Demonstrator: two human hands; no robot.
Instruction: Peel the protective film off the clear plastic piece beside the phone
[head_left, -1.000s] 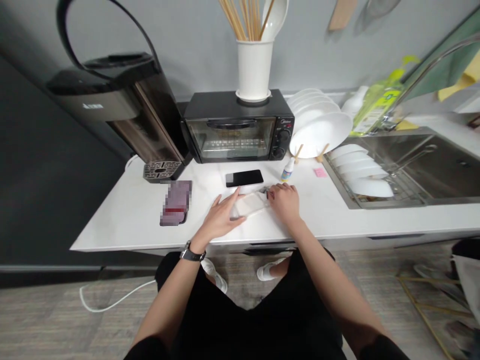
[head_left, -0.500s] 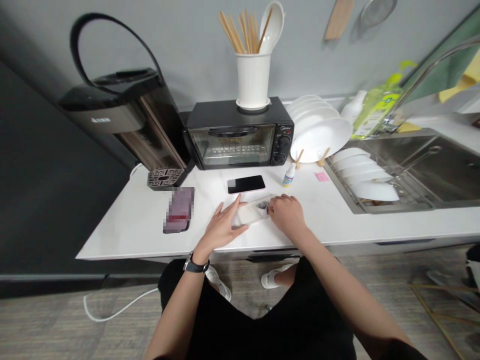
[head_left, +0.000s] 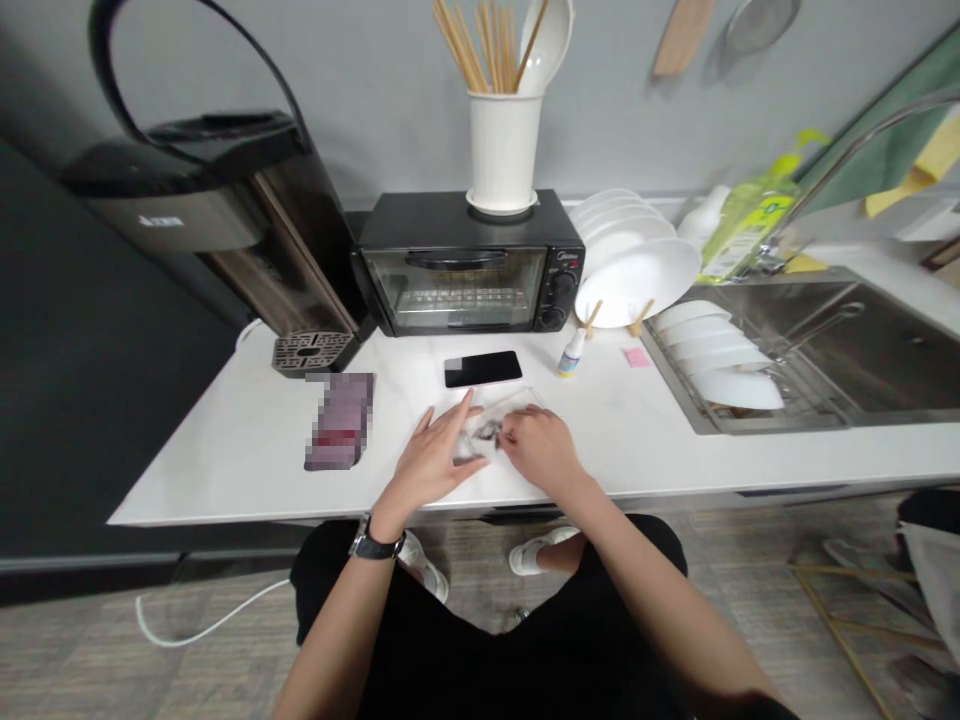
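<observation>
Hands: two, left hand (head_left: 429,455) and right hand (head_left: 544,450), both on the near side of the tabletop (head_left: 225,470).
Clear case: one, flat on the tabletop (phone-sized, see-through, its edges hard to trace), between the two hands.
Left grip: thumb and fingers spread wide around the left end of the clear case (head_left: 496,412).
Right grip: fingertips drawn together on a small dark scrap (head_left: 489,431), over the middle of the case; the hand hides part of the case's right side.
Phones: one black phone (head_left: 482,369), just beyond the case.
Bottles: one small white bottle (head_left: 571,354) near the phone's right end, one green soap bottle (head_left: 757,220) behind the sink (head_left: 885,390).
Notes: one pink note (head_left: 637,357), right of the small bottle.
Purple item: one (head_left: 341,425), pixelated, left of the left hand.
Appliances: one toaster oven (head_left: 465,285), closing off the space behind the phone, and one dispenser (head_left: 292,240) to its left.
Dishes: several plates (head_left: 637,280) and bowls (head_left: 731,375), overlapping (too much for a sure count).
</observation>
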